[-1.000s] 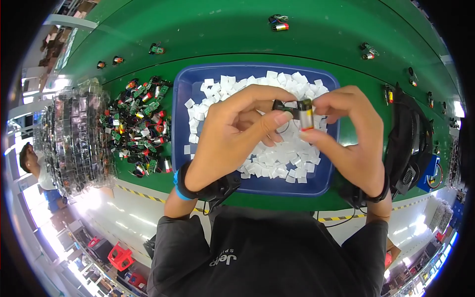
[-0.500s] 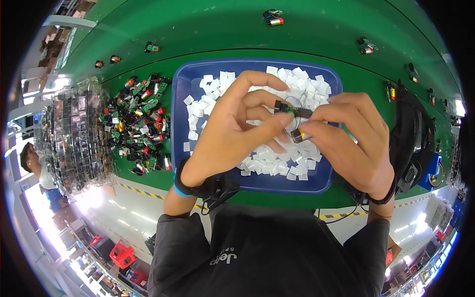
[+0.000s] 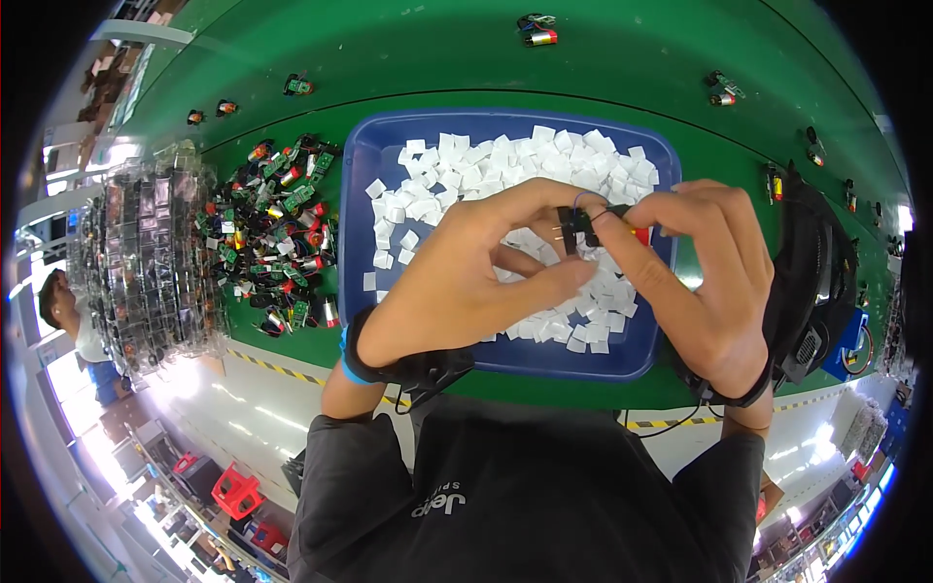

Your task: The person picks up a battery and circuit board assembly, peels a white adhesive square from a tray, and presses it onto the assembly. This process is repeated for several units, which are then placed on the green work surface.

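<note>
Over the blue tray (image 3: 525, 120), both hands work on a small wired circuit-board assembly (image 3: 575, 228) with a black part and thin metal pins. My left hand (image 3: 466, 277) is closed on its left side, pinching the black part between thumb and fingers. My right hand (image 3: 709, 282) is closed on the right side, with thumb and index finger at the wires. A red-ended cylinder (image 3: 641, 235) shows between the right fingers. Beneath the hands, many white square pieces (image 3: 486, 160) lie loose in the tray; the hands cover part of them.
Left of the tray lies a heap of similar assemblies (image 3: 282, 233), with stacked clear plastic trays (image 3: 155, 262) beyond it. Single assemblies (image 3: 540, 37) are spread along the green table (image 3: 418, 58). A black bag (image 3: 802, 272) stands at the right. A person (image 3: 68, 311) is at far left.
The assembly has turned in my fingers, so its pins now show at the left. The left fingers have shifted right and the right fingers have closed further around the wires and cylinder.
</note>
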Demonstrator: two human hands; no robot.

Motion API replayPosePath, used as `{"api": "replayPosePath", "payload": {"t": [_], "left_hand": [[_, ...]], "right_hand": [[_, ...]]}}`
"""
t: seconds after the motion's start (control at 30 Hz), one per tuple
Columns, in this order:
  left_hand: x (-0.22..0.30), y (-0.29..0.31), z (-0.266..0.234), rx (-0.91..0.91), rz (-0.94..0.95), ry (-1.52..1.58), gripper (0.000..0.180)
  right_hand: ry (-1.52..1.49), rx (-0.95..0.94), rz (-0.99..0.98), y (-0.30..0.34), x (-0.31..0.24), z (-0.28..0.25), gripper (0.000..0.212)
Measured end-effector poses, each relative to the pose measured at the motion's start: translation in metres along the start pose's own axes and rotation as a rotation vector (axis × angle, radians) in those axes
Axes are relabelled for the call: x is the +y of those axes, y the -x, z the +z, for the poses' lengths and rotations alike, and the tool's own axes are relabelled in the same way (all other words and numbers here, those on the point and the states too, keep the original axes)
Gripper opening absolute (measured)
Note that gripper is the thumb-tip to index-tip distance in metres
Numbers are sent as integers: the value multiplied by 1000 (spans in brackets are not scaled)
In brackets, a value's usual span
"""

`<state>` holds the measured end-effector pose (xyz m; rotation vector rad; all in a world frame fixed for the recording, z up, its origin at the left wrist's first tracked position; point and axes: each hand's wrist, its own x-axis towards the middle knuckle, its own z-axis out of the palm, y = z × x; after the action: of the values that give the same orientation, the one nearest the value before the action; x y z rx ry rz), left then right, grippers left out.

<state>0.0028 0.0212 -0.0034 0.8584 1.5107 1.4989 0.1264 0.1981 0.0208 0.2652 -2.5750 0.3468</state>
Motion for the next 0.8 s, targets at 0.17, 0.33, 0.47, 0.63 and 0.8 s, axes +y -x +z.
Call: {"api": "replayPosePath", "payload": {"t": [0.17, 0.33, 0.47, 0.63, 0.8], "left_hand": [[4, -1, 1, 47, -60, -29, 36], [-2, -1, 2, 158, 185, -13, 38], [-10, -4, 3, 233, 444, -135, 39], [-9, -6, 4, 231, 515, -254, 43], [-5, -4, 5, 212, 470, -383, 44]], "right_hand": [[-96, 23, 13, 2, 0, 0, 36], [-473, 88, 218, 7, 3, -8, 41], [-722, 66, 356, 9, 3, -6, 39], [-827, 163, 331, 9, -3, 1, 30], [-929, 148, 289, 13, 3, 4, 25]]}}
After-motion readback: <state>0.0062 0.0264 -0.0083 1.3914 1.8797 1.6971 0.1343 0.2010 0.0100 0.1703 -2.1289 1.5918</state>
